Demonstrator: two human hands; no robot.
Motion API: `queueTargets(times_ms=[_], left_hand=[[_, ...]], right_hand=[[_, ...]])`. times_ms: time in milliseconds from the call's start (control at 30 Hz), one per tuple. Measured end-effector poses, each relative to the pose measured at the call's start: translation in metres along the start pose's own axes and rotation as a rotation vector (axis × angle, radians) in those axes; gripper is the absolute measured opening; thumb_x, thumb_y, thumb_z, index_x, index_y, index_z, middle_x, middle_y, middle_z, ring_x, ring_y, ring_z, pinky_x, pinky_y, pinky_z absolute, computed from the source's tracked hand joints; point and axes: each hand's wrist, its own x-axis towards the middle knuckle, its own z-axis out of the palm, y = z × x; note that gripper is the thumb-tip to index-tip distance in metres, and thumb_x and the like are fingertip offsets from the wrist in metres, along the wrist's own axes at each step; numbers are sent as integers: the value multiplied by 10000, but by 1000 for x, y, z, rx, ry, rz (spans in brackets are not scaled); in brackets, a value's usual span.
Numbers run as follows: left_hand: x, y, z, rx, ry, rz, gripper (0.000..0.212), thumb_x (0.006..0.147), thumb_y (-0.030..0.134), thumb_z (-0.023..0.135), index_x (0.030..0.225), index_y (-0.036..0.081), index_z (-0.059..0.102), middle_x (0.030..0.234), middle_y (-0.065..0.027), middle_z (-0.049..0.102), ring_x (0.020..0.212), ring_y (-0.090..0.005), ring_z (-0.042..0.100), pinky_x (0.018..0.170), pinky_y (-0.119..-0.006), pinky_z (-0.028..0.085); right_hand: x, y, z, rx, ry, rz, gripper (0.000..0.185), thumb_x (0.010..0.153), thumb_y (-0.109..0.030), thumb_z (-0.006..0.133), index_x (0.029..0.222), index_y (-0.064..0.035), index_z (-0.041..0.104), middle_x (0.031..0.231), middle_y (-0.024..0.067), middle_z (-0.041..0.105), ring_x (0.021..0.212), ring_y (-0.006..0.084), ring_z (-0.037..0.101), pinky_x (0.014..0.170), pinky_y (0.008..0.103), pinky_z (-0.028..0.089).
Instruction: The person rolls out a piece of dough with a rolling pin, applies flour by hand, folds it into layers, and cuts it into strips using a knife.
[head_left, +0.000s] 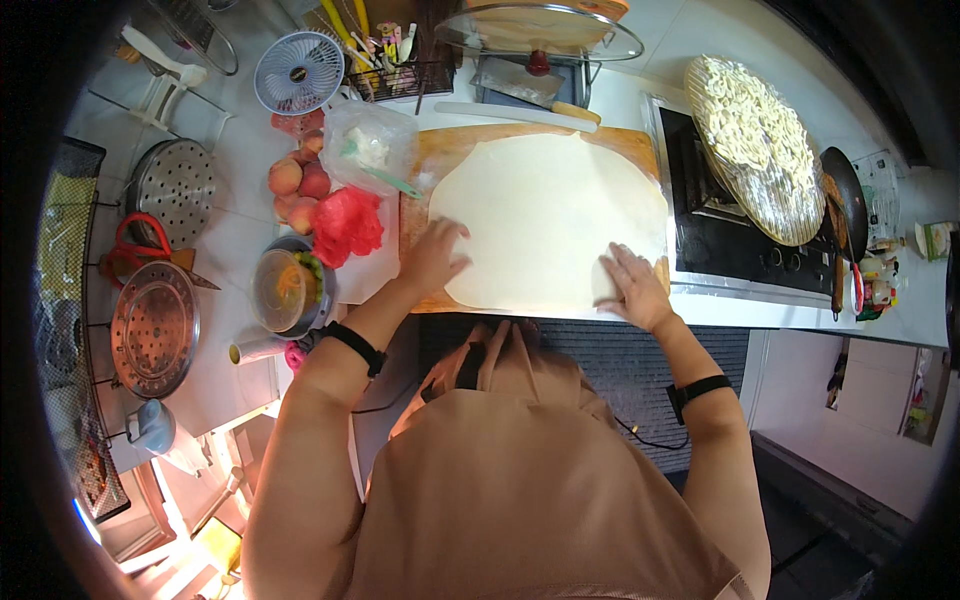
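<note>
A wide, thin sheet of rolled dough (547, 217) covers most of a wooden board (414, 232) before me. At the sheet's left edge is my left hand (436, 259), fingers spread and slightly blurred. My right hand (634, 289) rests over the lower right edge, its fingers apart on the dough. Neither hand visibly grips anything. Behind the board lie a long pale rolling pin (510, 115) and a cleaver (525, 82) with a wooden handle. A clear plastic bag of flour (367, 146) with a green scoop (394, 182) touches the board's left side.
To the right, a foil-covered round tray of cut noodles (757, 150) sits tilted over the black stove (780, 259), with a frying pan (847, 202) beyond. On the left are peaches (300, 180), a red plastic bag (349, 225), a lidded bowl (285, 289) and a small fan (300, 71).
</note>
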Motion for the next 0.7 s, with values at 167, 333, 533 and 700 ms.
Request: queueTargets(times_ms=[167,333,533,700], left_hand=[[-23,25,3,109,-222,320,527,649,220,815,1060,105,506,1115,-97,467,1155,-334,431,994,-458,372],[-30,31,11,197,-225,304,512,651,265,819,1050,136,526,1127,-81,477,1166,-311,445,987,-459,375],[-41,50,29,196,-67,210,524,706,269,790,1156,142,553,1191,-83,477,1177,-313,456,1001,-469,379],[-32,58,41,104,-122,184,549,738,270,772,1226,148,552,1236,-77,464,1210,-313,445,1037,-466,360]], right_hand=[[-15,6,32,-41,166,-90,741,737,-290,769,1388,-128,454,1526,104,322,1398,320,318,1135,489,305],[-17,10,33,171,273,-150,522,728,-187,767,1221,-123,608,1429,89,463,1315,318,436,1089,469,371],[-17,1,33,368,461,-103,226,729,-93,760,952,-103,726,1263,54,611,1193,296,554,1012,449,436],[-7,3,33,425,508,-38,125,784,-82,716,906,-62,698,1133,79,665,1092,290,593,930,426,469]])
